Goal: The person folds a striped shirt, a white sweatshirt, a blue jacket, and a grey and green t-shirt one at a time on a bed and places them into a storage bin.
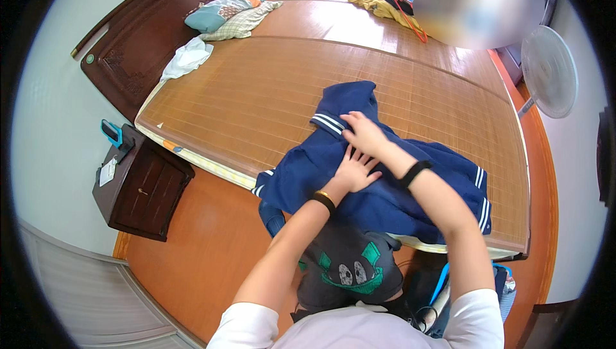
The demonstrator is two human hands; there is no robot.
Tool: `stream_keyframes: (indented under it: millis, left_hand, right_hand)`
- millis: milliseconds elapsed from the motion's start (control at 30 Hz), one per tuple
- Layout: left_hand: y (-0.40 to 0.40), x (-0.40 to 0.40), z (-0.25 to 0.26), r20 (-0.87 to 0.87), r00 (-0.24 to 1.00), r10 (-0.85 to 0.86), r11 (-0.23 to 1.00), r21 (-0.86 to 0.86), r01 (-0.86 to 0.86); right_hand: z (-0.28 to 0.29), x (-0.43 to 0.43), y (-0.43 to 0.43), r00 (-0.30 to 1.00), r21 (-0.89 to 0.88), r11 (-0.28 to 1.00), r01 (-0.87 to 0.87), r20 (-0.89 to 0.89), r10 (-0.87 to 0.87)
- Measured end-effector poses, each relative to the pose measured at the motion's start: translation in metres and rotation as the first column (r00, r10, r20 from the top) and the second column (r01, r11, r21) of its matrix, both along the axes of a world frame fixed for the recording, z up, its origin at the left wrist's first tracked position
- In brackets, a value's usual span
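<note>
A navy blue garment (303,176) with white double stripes on its bands is spread across the near edge of a bed. My left hand (357,172) rests on the middle of it, palm down with fingers apart. Just beyond, my right hand (364,133) is over the fabric beside a striped band (328,124), its fingers spread and slightly blurred. Past that band, a folded part of the garment (349,96) points toward the far side. Neither hand visibly grips the cloth.
A woven sleeping mat (255,89) covers the bed. Pillows (224,10) and a white cloth (187,59) lie by the carved wooden headboard (130,55). A nightstand (149,190) stands left, a fan (548,72) right. Yellow clothing and hangers (409,17) lie at the far side.
</note>
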State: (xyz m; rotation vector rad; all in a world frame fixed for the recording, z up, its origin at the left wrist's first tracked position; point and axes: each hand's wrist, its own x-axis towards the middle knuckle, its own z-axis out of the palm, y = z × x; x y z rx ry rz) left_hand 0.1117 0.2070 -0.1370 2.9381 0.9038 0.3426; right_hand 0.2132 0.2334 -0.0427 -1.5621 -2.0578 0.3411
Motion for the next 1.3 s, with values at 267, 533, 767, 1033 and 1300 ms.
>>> stream_keyframes:
  millis: [267, 533, 767, 1033, 1300]
  left_hand:
    - [0.003, -0.006, -0.004, 0.099, 0.992, -0.078, 0.996, -0.043, 0.082]
    - [-0.006, 0.012, 0.014, -0.068, 0.998, 0.006, 0.98, -0.199, -0.02]
    - [-0.004, -0.002, 0.015, -0.155, 0.985, 0.072, 0.983, -0.158, -0.097]
    - [-0.007, 0.004, 0.014, -0.229, 0.968, 0.099, 0.983, -0.127, -0.131]
    - [0.0, 0.008, 0.074, 0.049, 0.983, -0.177, 0.977, 0.131, 0.169]
  right_hand:
    - [-0.094, -0.056, 0.041, 0.912, 0.066, 0.932, 0.357, 0.193, -0.363]
    - [-0.026, 0.031, 0.033, 0.956, 0.046, 0.977, 0.208, -0.222, -0.193]
    - [0.128, 0.154, -0.138, 0.802, 0.637, 0.607, 0.474, -0.597, 0.0]
    - [-0.012, 0.299, -0.313, 0.101, -0.289, 0.792, 0.537, -0.911, -0.401]
    - [-0.03, 0.324, -0.299, 0.369, -0.307, 0.74, 0.598, -0.714, -0.595]
